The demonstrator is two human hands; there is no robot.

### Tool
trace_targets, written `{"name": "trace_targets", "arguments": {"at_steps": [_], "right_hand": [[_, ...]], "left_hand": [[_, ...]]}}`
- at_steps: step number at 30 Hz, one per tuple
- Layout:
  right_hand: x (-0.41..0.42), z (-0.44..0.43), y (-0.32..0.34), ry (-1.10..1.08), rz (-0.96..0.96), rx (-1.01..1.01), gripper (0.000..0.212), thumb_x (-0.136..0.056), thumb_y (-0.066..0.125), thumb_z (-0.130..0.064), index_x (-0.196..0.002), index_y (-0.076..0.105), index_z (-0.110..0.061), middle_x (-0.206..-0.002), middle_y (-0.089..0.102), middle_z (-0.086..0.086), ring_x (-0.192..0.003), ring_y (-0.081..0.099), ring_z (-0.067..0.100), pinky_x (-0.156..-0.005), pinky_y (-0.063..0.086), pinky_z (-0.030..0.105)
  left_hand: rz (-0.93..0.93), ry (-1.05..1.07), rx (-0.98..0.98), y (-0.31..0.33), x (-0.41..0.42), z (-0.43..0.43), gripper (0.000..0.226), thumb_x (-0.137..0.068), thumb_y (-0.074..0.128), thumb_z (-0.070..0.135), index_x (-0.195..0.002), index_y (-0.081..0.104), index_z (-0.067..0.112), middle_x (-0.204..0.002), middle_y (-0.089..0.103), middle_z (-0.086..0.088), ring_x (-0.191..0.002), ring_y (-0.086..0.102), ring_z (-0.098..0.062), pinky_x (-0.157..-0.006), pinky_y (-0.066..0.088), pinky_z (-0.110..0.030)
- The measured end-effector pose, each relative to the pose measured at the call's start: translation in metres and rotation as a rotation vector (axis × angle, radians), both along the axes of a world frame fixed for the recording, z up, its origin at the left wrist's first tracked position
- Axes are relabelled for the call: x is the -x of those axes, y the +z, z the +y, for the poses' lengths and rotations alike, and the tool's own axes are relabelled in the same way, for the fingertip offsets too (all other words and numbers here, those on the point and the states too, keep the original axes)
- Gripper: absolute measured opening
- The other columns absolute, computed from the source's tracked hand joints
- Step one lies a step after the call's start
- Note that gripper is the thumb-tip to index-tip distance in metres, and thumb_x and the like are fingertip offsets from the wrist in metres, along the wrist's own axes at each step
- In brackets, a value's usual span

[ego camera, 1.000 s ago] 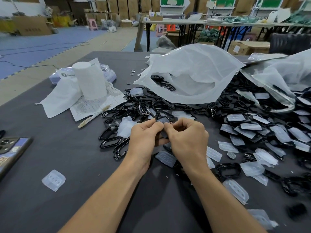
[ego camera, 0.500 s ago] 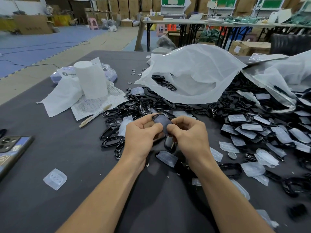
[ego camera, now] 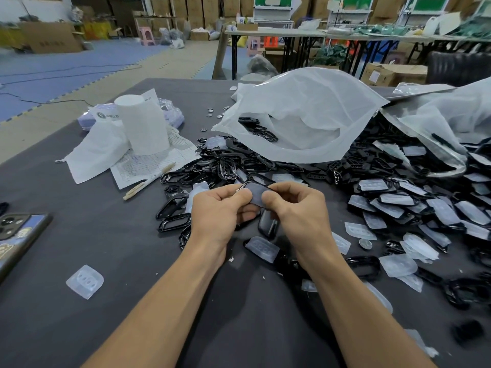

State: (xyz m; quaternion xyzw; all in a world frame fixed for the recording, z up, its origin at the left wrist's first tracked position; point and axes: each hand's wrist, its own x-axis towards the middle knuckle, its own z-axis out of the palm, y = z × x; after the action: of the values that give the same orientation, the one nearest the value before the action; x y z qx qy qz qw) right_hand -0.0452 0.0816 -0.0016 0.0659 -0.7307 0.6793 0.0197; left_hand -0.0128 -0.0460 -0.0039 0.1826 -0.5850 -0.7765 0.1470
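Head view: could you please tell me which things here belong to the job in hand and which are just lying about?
Job in hand: left hand, right hand, the dark piece they both pinch, black frames, clear pads, white bag holding more frames.
Lying about: phone, pen, paper roll, printed sheet.

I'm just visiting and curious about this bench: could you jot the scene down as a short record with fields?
Held item: small dark rounded plastic piece
Left hand: pinches its left end
Right hand: pinches its right end
Below hands: glossy black oval shell on dark grey table
Behind: heap of black plastic frames; white translucent bag
Near left: lone clear soft pad
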Motion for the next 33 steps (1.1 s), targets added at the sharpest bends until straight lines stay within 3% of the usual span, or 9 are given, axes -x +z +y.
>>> {"name": "trace_targets", "arguments": {"at_steps": [3,6,10,13,18,23,26,29,33], "right_hand": [[-0.001,0.0,0.0,0.014,0.023,-0.058,0.026,-0.066,0.077,-0.035,-0.089,0.074,-0.047,-0.067,0.074,-0.011,-0.06,0.066,0.004,-0.066,0.052,0.029],[0.001,0.001,0.001,0.028,0.003,-0.031,0.02,-0.069,0.076,-0.029,-0.084,0.078,-0.042,-0.066,0.074,0.001,-0.057,0.065,0.013,-0.065,0.053,0.037],[0.002,0.003,0.001,0.068,-0.008,-0.058,0.016,-0.069,0.075,-0.026,-0.08,0.08,-0.036,-0.066,0.074,0.006,-0.056,0.062,0.015,-0.063,0.053,0.04],[0.001,0.005,0.002,0.106,-0.037,-0.046,0.018,-0.069,0.076,-0.018,-0.081,0.081,-0.031,-0.07,0.075,0.008,-0.059,0.062,0.014,-0.063,0.052,0.037],[0.001,0.009,0.005,0.155,-0.114,0.05,0.028,-0.079,0.075,0.008,-0.076,0.081,-0.02,-0.07,0.074,0.005,-0.062,0.061,0.013,-0.058,0.051,0.023],[0.0,0.011,0.008,0.142,-0.19,0.143,0.03,-0.081,0.072,0.015,-0.078,0.077,-0.014,-0.07,0.073,0.004,-0.066,0.063,0.015,-0.061,0.052,0.023],[0.001,0.011,0.009,0.129,-0.217,0.177,0.027,-0.081,0.072,0.016,-0.082,0.077,-0.01,-0.07,0.073,0.004,-0.063,0.062,0.014,-0.058,0.052,0.02],[0.003,0.012,0.009,0.085,-0.221,0.195,0.027,-0.08,0.073,0.015,-0.08,0.077,-0.012,-0.07,0.073,0.005,-0.063,0.061,0.016,-0.06,0.052,0.023],[0.003,0.013,0.009,0.078,-0.2,0.199,0.029,-0.079,0.074,0.015,-0.078,0.077,-0.013,-0.071,0.075,0.003,-0.063,0.066,0.013,-0.061,0.055,0.022]], "left_hand": [[0.011,-0.01,-0.025,-0.001,0.0,0.001,0.013,-0.095,0.069,0.003,-0.103,0.076,-0.004,-0.091,0.079,-0.021,-0.078,0.075,-0.028,-0.074,0.065,-0.032],[0.034,-0.022,0.036,0.0,-0.002,0.0,0.011,-0.092,0.07,0.0,-0.1,0.078,0.001,-0.085,0.079,-0.016,-0.071,0.073,-0.021,-0.064,0.06,-0.023],[0.079,-0.085,0.144,0.001,-0.003,-0.003,0.025,-0.087,0.073,-0.005,-0.082,0.084,0.018,-0.078,0.079,-0.011,-0.059,0.066,-0.014,-0.058,0.054,-0.02],[0.078,-0.104,0.139,0.0,-0.003,-0.006,0.028,-0.087,0.074,-0.005,-0.08,0.084,0.02,-0.074,0.077,-0.013,-0.056,0.06,-0.016,-0.056,0.054,-0.021],[0.073,-0.147,0.11,0.0,-0.005,-0.006,0.033,-0.089,0.071,-0.006,-0.08,0.085,0.023,-0.081,0.08,-0.012,-0.059,0.066,-0.014,-0.059,0.056,-0.02],[0.073,-0.197,0.094,0.001,-0.005,-0.004,0.04,-0.089,0.069,-0.01,-0.077,0.085,0.025,-0.081,0.08,-0.01,-0.06,0.07,-0.012,-0.06,0.058,-0.019],[0.064,-0.213,0.082,0.002,-0.006,-0.005,0.033,-0.088,0.065,-0.014,-0.091,0.083,0.014,-0.087,0.08,-0.012,-0.069,0.074,-0.016,-0.067,0.061,-0.021],[0.052,-0.274,0.082,0.001,-0.006,-0.006,0.045,-0.081,0.054,-0.02,-0.106,0.08,0.008,-0.096,0.08,-0.016,-0.083,0.077,-0.02,-0.074,0.06,-0.022],[0.038,-0.289,0.089,0.0,-0.005,-0.007,0.041,-0.079,0.058,-0.009,-0.102,0.083,0.013,-0.1,0.08,-0.015,-0.093,0.078,-0.024,-0.077,0.061,-0.024]]}}
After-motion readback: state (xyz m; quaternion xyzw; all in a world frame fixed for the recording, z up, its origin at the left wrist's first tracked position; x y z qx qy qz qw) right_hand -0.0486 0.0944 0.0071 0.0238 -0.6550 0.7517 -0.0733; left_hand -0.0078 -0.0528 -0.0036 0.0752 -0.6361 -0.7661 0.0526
